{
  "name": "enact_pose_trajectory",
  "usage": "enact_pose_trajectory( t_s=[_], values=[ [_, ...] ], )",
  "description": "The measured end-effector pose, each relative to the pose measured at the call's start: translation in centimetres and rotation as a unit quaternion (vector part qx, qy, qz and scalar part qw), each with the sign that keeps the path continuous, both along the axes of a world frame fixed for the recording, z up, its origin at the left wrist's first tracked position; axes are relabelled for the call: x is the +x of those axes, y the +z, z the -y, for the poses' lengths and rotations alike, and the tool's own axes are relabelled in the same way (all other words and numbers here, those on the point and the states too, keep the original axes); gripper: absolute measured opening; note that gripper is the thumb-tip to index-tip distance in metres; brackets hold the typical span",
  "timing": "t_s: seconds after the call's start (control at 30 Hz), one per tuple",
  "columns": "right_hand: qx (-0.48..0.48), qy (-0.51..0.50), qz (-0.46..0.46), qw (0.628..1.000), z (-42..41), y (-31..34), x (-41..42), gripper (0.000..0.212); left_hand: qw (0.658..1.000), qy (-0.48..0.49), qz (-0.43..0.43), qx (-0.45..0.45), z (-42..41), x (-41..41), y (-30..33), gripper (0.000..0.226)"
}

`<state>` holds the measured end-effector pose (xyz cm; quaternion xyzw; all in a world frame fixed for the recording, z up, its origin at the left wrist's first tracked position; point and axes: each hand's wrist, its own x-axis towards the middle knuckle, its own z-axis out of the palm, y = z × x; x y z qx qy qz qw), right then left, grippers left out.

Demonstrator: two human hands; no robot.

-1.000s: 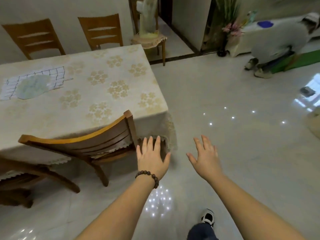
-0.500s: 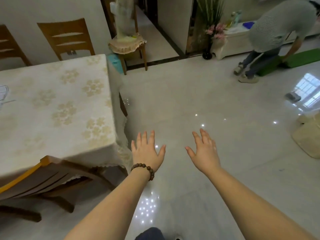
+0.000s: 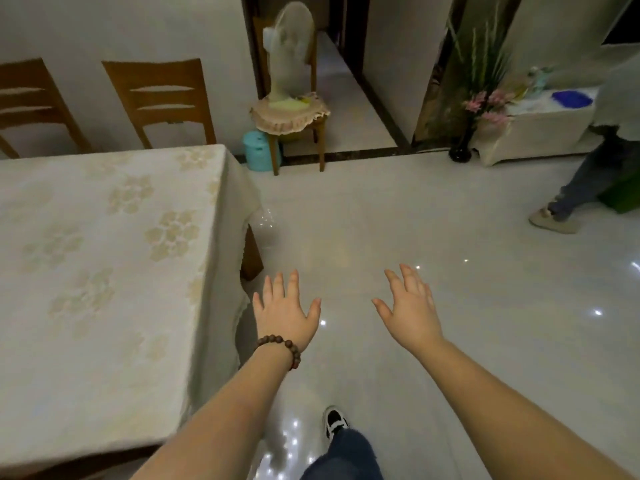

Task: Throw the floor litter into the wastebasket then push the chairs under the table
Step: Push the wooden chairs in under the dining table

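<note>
My left hand [image 3: 284,311], with a bead bracelet at the wrist, is held out open over the floor beside the table's right edge. My right hand [image 3: 410,308] is open too, fingers spread, holding nothing. The table [image 3: 104,258] wears a cream flowered cloth and fills the left side. Two wooden chairs [image 3: 162,98] [image 3: 27,105] stand at the table's far side against the wall. A teal wastebasket [image 3: 258,150] sits on the floor past the table's far right corner. No litter shows on the floor.
A chair with a frilled cushion [image 3: 294,116] carries a covered fan next to the wastebasket. A dark vase of flowers [image 3: 462,147] and a white cabinet [image 3: 540,129] stand at the back right. Another person's legs [image 3: 571,199] are at the right edge. My shoe [image 3: 334,420] is below.
The view has moved forward along the table's right side. The near chairs have dropped out of sight, and the wastebasket has come into view. Both hands stay open and empty.
</note>
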<state>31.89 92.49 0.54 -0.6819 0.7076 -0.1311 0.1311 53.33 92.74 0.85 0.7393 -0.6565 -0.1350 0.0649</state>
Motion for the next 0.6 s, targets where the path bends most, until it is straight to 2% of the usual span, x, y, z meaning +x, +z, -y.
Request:
enact_pose_trajectory(
  t_s=[0.3,0.6],
  values=[
    [-0.013,0.053,-0.002,0.999,22.7,3.2,-1.0,0.060,0.998,0.064,-0.006,-0.021,20.6,-0.9,3.0,0.071],
    [-0.005,0.113,0.010,0.994,43.0,1.4,-2.2,0.058,0.994,0.108,0.015,-0.010,38.6,-2.7,1.4,0.071]
  ],
)
